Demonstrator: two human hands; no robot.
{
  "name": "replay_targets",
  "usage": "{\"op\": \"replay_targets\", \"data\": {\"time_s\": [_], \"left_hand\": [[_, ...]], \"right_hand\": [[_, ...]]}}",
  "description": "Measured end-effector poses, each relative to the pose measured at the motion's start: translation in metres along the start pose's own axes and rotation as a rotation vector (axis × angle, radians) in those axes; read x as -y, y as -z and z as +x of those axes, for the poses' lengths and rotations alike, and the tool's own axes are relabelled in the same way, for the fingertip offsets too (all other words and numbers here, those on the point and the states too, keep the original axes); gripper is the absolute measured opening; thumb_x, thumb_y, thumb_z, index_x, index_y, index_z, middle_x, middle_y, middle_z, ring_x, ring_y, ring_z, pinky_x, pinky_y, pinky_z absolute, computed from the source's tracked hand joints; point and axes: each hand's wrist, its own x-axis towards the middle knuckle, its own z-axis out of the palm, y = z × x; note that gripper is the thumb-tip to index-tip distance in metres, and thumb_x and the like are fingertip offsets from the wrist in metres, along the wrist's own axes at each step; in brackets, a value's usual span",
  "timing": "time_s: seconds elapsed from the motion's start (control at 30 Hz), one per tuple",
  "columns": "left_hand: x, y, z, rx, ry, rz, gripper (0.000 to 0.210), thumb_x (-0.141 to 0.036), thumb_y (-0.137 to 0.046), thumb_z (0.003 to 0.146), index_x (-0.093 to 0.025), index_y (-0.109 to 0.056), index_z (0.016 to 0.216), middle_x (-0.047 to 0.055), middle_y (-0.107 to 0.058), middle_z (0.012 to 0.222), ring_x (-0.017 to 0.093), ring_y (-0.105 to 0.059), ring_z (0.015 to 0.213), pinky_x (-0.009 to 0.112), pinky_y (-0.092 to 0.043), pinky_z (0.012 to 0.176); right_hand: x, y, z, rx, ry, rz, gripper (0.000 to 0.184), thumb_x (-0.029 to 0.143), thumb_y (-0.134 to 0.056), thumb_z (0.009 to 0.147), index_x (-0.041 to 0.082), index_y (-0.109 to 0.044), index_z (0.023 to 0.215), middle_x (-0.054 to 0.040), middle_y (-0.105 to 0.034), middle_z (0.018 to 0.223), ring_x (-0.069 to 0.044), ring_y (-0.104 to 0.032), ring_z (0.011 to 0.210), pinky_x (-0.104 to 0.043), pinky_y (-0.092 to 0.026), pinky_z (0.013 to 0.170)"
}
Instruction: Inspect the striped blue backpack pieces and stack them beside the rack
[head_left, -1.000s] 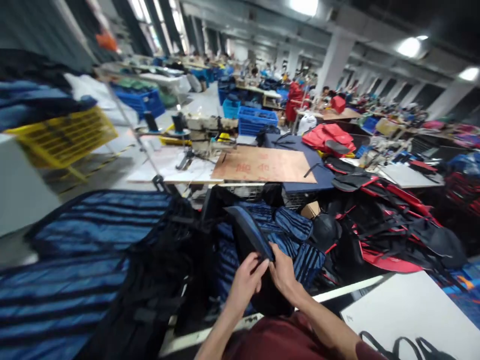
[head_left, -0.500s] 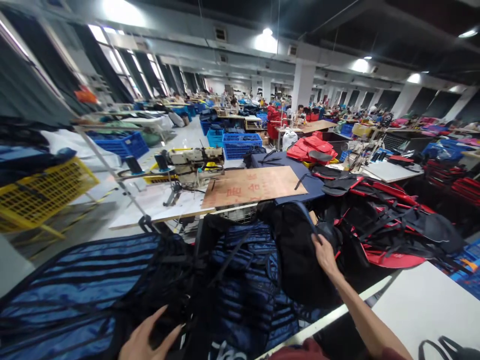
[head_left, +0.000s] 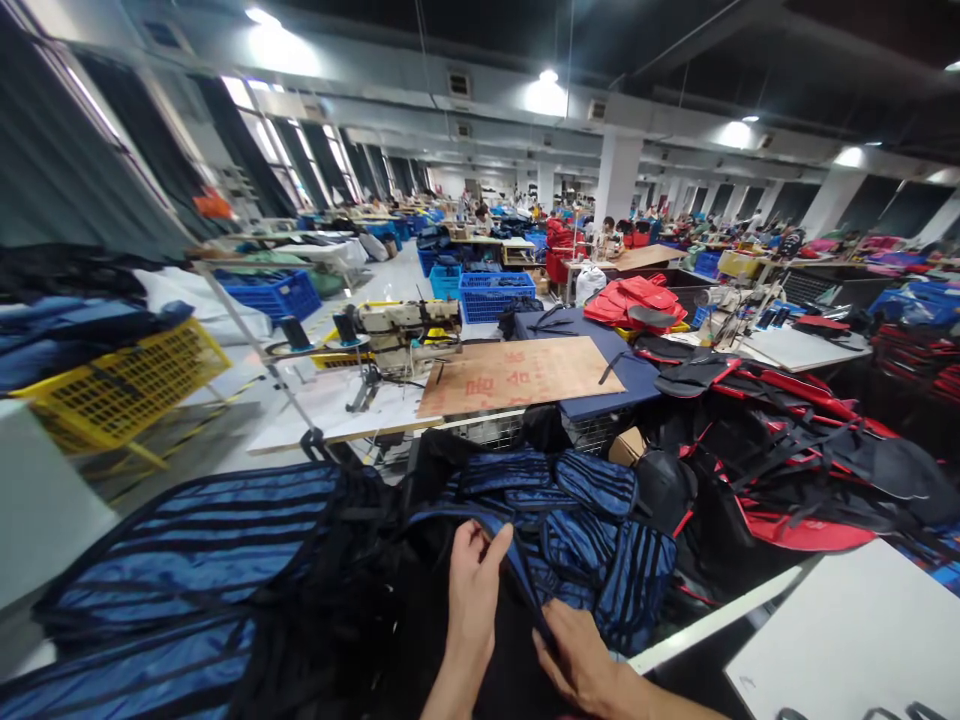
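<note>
A black fabric panel [head_left: 514, 635] with a blue edge, seemingly part of a backpack, lies in front of me. My left hand [head_left: 471, 590] is closed on its blue edge, thumb and fingers pinched together. Lower along the same edge, my right hand [head_left: 581, 650] grips it, with some fingers hidden under the cloth. Blue and black striped backpack pieces [head_left: 585, 545] are heaped just beyond my hands. More striped blue pieces [head_left: 202, 540] spread out on the left.
Black and red bag pieces [head_left: 795, 450] are piled at right, behind a white tabletop [head_left: 847, 620]. A sewing machine [head_left: 405, 330] stands ahead, beside a brown board [head_left: 525, 375]. At left is a yellow crate [head_left: 127, 390]. Other people work far back.
The black panel has come left and nearer, uncovering striped pieces behind it. My left hand, previously open, now grips its edge. My right hand has moved down and left with it.
</note>
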Motion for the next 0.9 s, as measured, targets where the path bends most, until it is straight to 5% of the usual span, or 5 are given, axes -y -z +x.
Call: {"op": "replay_targets", "data": {"time_s": [0.2,0.33,0.47,0.7,0.9], "left_hand": [[-0.006,0.006,-0.011,0.040,-0.015,0.061,0.052,-0.062,-0.091,0.076,-0.022,-0.061,0.094,-0.002,-0.068,0.083,0.019,-0.065,0.082,0.029,-0.053,0.080],[-0.021,0.013,-0.029,0.422,-0.030,0.194,0.043,-0.062,-0.082,0.086,-0.022,-0.071,0.098,0.003,-0.072,0.091,0.022,-0.066,0.086,0.030,-0.056,0.080],[-0.021,0.042,-0.051,0.576,-0.223,0.548,0.032,-0.058,-0.071,0.098,-0.027,-0.078,0.101,0.006,-0.077,0.096,0.024,-0.071,0.087,0.030,-0.059,0.076],[0.008,0.128,-0.043,0.234,-1.045,1.073,0.019,-0.028,-0.061,0.107,-0.033,-0.076,0.118,0.002,-0.083,0.104,0.021,-0.080,0.093,0.028,-0.065,0.084],[0.013,0.199,-0.012,-0.101,-1.359,1.480,0.029,-0.009,-0.061,0.102,-0.025,-0.071,0.123,0.004,-0.080,0.097,0.022,-0.080,0.094,0.029,-0.061,0.080]], "right_hand": [[0.015,0.083,0.057,0.251,-0.046,0.277,0.079,0.089,-0.064,0.097,0.023,-0.066,0.141,-0.0123,-0.074,0.122,-0.032,-0.073,0.106,-0.044,-0.063,0.096],[0.023,0.159,0.130,0.009,0.128,0.213,0.083,0.087,-0.046,0.106,0.023,-0.060,0.158,-0.0176,-0.062,0.154,-0.032,-0.056,0.144,-0.050,-0.043,0.125],[0.025,0.209,0.168,0.300,0.351,0.104,0.067,0.081,-0.056,0.107,0.026,-0.072,0.141,-0.0112,-0.074,0.131,-0.030,-0.064,0.132,-0.049,-0.040,0.123],[0.021,0.193,0.133,0.583,-0.112,0.447,0.055,0.074,-0.083,0.089,0.022,-0.067,0.091,0.0047,-0.060,0.082,-0.015,-0.052,0.074,-0.024,-0.038,0.066],[0.050,0.186,0.126,0.728,-0.308,0.758,0.056,0.066,-0.092,0.076,0.023,-0.058,0.088,0.0068,-0.056,0.083,-0.014,-0.049,0.076,-0.024,-0.039,0.066]]}}
